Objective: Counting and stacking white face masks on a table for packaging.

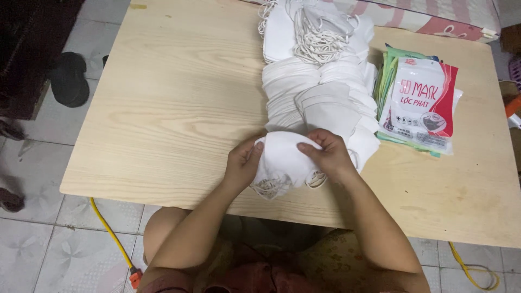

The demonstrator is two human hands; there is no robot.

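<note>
Item: small stack of white masks, near table edge, just before long mask pile | left hand, right hand: both closed around stack | step, judged: squaring stack | next needs: pouch from packet stack, right of pile

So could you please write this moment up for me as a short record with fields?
Surface: pale wooden table
Left hand: grips the left side of a small stack of white face masks
Right hand: grips the stack's right side, fingers on top
Behind the hands: long pile of white masks with loose ear loops
Right of the pile: stack of printed packets
Floor: yellow cable, dark shoe
</note>
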